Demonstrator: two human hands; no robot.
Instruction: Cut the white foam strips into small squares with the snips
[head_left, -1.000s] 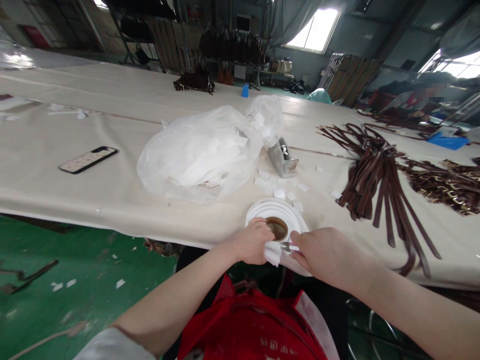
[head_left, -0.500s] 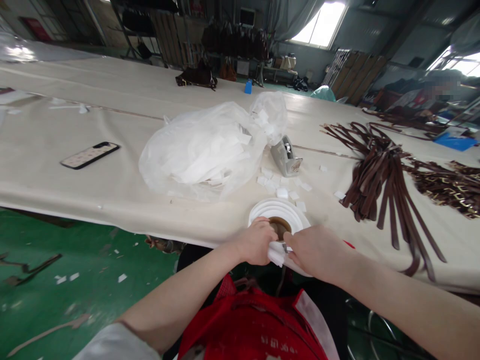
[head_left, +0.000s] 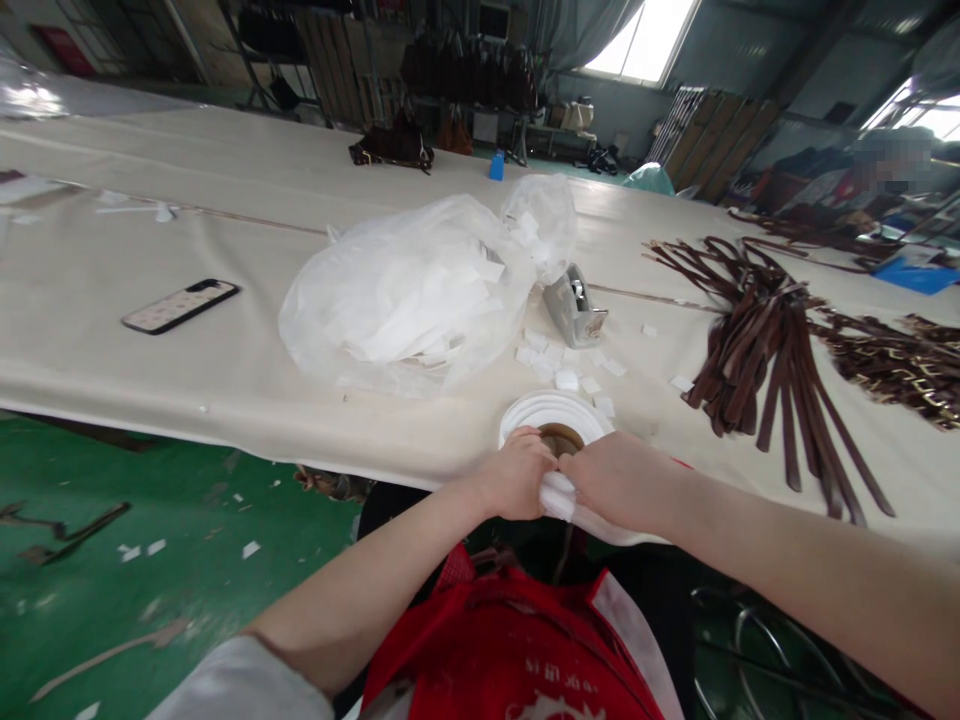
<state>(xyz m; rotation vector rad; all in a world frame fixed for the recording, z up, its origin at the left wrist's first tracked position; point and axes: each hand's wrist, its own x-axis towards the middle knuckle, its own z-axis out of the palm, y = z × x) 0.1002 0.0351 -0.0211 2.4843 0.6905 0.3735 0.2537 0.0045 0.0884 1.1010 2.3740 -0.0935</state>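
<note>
One white roll (head_left: pixel 556 405) lies at the desk's (head_left: pixel 255 385) edge, lower centre, the left hand (head_left: pixel 517 475) pinching its strip (head_left: pixel 559 497) beside the clenched right hand (head_left: pixel 622 480), contents hidden, the next move seemingly calling for steadiness.

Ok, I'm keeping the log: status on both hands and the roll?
Left hand and right hand close together at white roll; both grips unclear. Tape dispenser beyond it, not blocking.
</note>
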